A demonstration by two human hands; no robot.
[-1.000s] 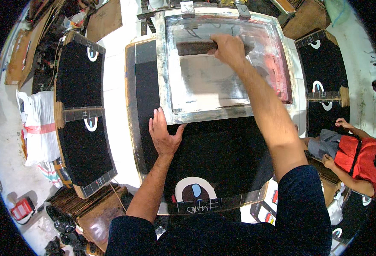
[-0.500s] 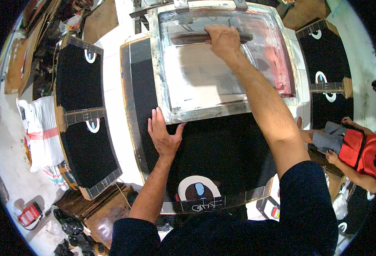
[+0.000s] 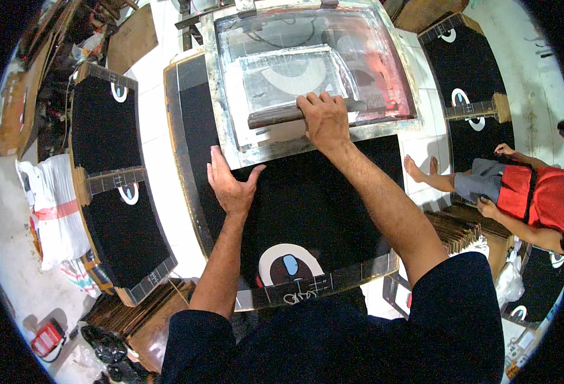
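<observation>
My right hand [image 3: 324, 121] grips a long dark squeegee [image 3: 268, 118] lying across the lower part of a screen frame [image 3: 224, 89]. The frame's mesh is smeared white and red, and a pale curved shape shows through it. My left hand [image 3: 230, 189] is open, fingers spread, at the frame's lower-left corner. Beneath lies black fabric [image 3: 307, 192] on a board, with a printed white, brown and blue eye shape [image 3: 290, 262] at its near edge.
Similar black boards with eye shapes stand left [image 3: 102, 121] and right [image 3: 461, 64]. A seated person [image 3: 531, 195] in red and grey is at the right. A white sack [image 3: 51, 205], cardboard stacks [image 3: 141, 326] and a small red object [image 3: 46, 338] lie around.
My right hand and the squeegee have moved down across the mesh, from its upper part to near the frame's lower bar. My left hand stays at the corner, still open.
</observation>
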